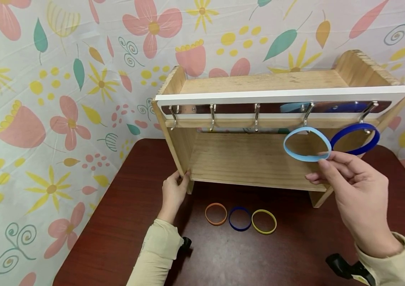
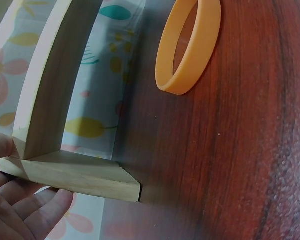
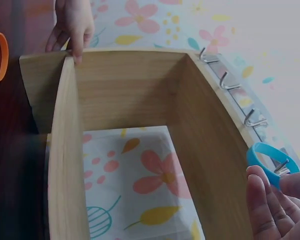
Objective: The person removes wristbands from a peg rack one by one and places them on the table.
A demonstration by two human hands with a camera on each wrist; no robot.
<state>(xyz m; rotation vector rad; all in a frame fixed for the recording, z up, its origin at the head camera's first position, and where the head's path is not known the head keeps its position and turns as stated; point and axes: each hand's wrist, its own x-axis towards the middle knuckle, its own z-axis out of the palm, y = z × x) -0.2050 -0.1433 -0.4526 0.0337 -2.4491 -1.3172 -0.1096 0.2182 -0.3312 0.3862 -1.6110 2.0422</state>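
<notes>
My right hand (image 1: pixel 361 198) pinches a light blue silicone wristband (image 1: pixel 304 159) between thumb and fingers. The band is at the fourth metal hook (image 1: pixel 308 113) from the left; in the right wrist view the hook tip (image 3: pixel 282 166) shows within the ring. From the rightmost hook (image 1: pixel 368 111) hangs a dark blue wristband (image 1: pixel 363 150), just beyond my fingers. My left hand (image 1: pixel 174 194) grips the lower left side panel (image 2: pixel 85 175) of a wooden rack (image 1: pixel 249 159), thumb on one face and fingers on the other.
On the dark red table (image 1: pixel 131 222) before the rack lie an orange wristband (image 1: pixel 216 224), a second dark blue one (image 1: pixel 240 229) and a yellow one (image 1: pixel 264 232). Other bare hooks (image 1: pixel 212 118) line the rack's white front strip (image 1: pixel 277 95). A flowered cloth (image 1: pixel 91 51) hangs behind.
</notes>
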